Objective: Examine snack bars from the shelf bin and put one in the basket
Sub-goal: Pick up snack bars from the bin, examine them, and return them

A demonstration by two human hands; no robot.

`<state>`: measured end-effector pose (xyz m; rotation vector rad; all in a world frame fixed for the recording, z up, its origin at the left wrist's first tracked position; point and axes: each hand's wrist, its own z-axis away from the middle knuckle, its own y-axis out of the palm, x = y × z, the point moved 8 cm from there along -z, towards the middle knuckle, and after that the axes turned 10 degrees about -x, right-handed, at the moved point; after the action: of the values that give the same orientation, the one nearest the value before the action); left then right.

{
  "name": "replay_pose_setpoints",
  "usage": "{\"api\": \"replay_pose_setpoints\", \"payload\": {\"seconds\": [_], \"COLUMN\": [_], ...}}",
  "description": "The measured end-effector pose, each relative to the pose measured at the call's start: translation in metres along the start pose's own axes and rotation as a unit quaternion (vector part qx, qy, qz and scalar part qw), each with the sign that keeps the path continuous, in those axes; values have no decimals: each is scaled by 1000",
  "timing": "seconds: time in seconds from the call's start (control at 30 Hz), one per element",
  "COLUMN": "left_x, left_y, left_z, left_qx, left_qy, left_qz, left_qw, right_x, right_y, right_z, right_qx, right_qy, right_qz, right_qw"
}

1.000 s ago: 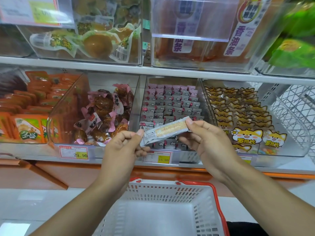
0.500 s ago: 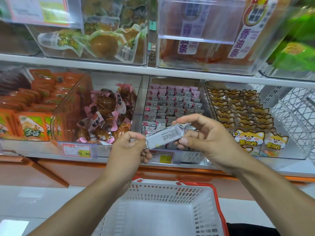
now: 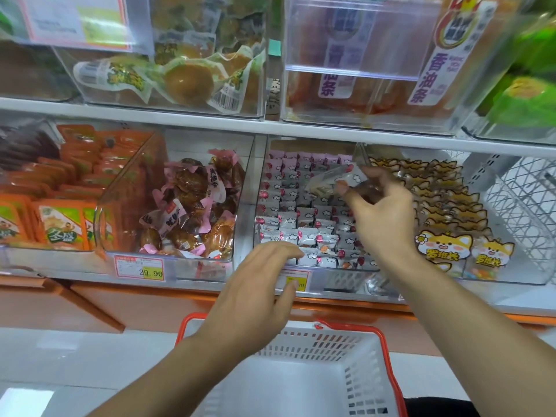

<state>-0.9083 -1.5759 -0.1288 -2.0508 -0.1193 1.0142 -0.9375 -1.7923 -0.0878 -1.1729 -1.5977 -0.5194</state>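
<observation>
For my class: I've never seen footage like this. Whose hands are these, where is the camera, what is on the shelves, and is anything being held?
There is no machine here. The camera is worn on a person's head and looks forward and down, so you see their own two arms in a shop.

The right hand is raised over a clear shelf bin of small pink-and-white snack bars and pinches one snack bar in its fingertips; that part is blurred. The left hand is open, fingers spread, holding nothing, in front of the bin's price tag.

Neighbouring bins hold brown snacks in pink wrappers, orange packets and cartoon-fox packets. Below is a white basket with a red rim; no item shows in it.
</observation>
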Motion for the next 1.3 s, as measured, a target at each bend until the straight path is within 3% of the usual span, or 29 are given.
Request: {"api": "replay_pose_setpoints", "payload": {"seconds": [0.3, 0.47, 0.67, 0.93, 1.07, 1.3], "left_x": [3, 2, 3, 5, 7, 10], "left_y": [5, 9, 10, 6, 6, 1], "left_z": [2, 5, 8, 7, 6, 5], "left_qx": [9, 24, 33, 35, 36, 7], "left_qy": [22, 36, 33, 30, 27, 14], "left_qz": [-42, -45, -32, -27, -30, 2], "left_qw": [999, 998, 998, 999, 999, 1000], "right_x": [4, -13, 5, -11, -5, 22], "right_y": [43, 68, 76, 99, 97, 77], "right_z": [16, 25, 21, 23, 19, 14], "right_qx": [155, 243, 176, 214, 177, 88], "right_qy": [-150, -221, -221, -214, -193, -140], "right_qz": [226, 439, 371, 431, 374, 159], "right_qw": [950, 836, 885, 850, 890, 973]}}
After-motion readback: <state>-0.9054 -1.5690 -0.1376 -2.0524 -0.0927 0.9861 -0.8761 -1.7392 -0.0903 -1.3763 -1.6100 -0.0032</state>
